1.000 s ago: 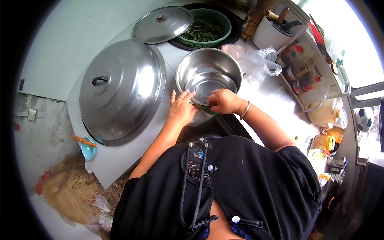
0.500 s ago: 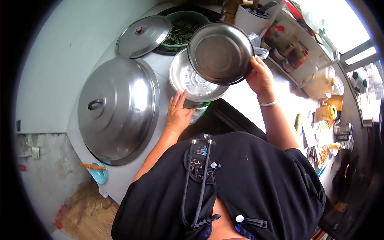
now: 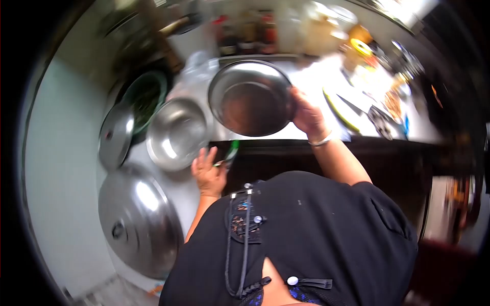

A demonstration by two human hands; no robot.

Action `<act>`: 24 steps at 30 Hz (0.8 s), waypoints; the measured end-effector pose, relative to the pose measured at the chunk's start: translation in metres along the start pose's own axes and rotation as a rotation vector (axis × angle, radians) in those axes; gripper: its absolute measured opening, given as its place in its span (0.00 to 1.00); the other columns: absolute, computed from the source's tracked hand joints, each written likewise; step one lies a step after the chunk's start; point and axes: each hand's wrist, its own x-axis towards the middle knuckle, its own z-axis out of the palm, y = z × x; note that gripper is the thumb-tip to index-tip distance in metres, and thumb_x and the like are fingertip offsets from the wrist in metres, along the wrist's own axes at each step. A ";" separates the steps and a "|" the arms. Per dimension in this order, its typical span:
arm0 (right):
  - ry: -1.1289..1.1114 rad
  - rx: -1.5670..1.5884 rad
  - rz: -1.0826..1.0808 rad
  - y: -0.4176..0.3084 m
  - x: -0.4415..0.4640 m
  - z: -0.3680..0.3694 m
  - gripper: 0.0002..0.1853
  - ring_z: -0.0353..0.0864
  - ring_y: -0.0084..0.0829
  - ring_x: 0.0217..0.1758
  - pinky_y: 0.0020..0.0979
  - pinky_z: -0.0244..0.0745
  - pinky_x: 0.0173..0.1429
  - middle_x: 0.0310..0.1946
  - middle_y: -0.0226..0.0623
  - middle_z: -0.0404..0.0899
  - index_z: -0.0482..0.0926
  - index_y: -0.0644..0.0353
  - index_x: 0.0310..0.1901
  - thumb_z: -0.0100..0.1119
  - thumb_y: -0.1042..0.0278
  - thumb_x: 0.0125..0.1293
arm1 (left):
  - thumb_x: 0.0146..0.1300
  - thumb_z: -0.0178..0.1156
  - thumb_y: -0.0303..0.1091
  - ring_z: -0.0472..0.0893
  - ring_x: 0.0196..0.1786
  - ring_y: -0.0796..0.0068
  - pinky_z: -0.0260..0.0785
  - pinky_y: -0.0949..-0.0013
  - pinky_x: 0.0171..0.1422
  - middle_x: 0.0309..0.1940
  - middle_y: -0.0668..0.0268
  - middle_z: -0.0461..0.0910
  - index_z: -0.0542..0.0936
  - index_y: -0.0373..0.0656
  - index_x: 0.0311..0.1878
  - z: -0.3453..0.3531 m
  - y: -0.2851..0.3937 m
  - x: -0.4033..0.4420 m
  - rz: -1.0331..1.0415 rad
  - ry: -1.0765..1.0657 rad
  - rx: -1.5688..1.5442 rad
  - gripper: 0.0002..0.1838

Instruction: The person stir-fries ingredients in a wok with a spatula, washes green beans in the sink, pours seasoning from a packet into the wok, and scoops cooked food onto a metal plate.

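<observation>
My right hand (image 3: 308, 113) grips the rim of a round, shallow metal dish (image 3: 250, 99), tilted so that its inside faces me. To its left stands a metal basin (image 3: 178, 133) with bright reflections inside. My left hand (image 3: 208, 172) is at the basin's near right edge, fingers apart; blur hides whether they touch it. Beside that hand's thumb is a green-edged thing (image 3: 232, 151), too blurred to name.
A large domed lid (image 3: 138, 219) and a smaller lid (image 3: 116, 135) lie on the left. Behind them is a green bowl (image 3: 162, 81) with leaves. A knife (image 3: 354, 97) and a long green vegetable (image 3: 339, 111) lie on the right counter. Bottles (image 3: 247, 35) stand at the back.
My view has turned to the right, so the basin and lids appear farther left. The dish, still in my right hand, has moved off from over the basin and now shows to its right.
</observation>
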 end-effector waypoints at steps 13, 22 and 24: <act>0.719 -0.429 -0.392 -0.219 -0.351 -0.145 0.05 0.65 0.14 0.21 0.16 0.60 0.27 0.21 0.22 0.71 0.75 0.60 0.33 0.56 0.69 0.62 | 0.54 0.60 0.33 0.75 0.51 0.61 0.65 0.62 0.55 0.42 0.61 0.79 0.81 0.41 0.32 0.091 0.112 0.091 -0.011 0.059 -0.068 0.06; 1.286 -0.784 -0.502 -0.260 -0.504 -0.203 0.02 0.68 0.12 0.28 0.16 0.64 0.34 0.24 0.21 0.72 0.77 0.63 0.33 0.57 0.77 0.58 | 0.62 0.54 0.33 0.82 0.37 0.65 0.70 0.69 0.40 0.35 0.55 0.80 0.78 0.46 0.48 0.182 0.395 0.232 0.307 -0.086 -0.659 0.12; 1.310 -0.865 -0.504 -0.262 -0.516 -0.214 0.02 0.68 0.12 0.28 0.16 0.64 0.34 0.25 0.21 0.72 0.77 0.63 0.33 0.57 0.78 0.57 | 0.62 0.54 0.34 0.81 0.38 0.72 0.70 0.70 0.43 0.37 0.59 0.81 0.76 0.46 0.50 0.187 0.463 0.245 0.297 -0.263 -0.680 0.13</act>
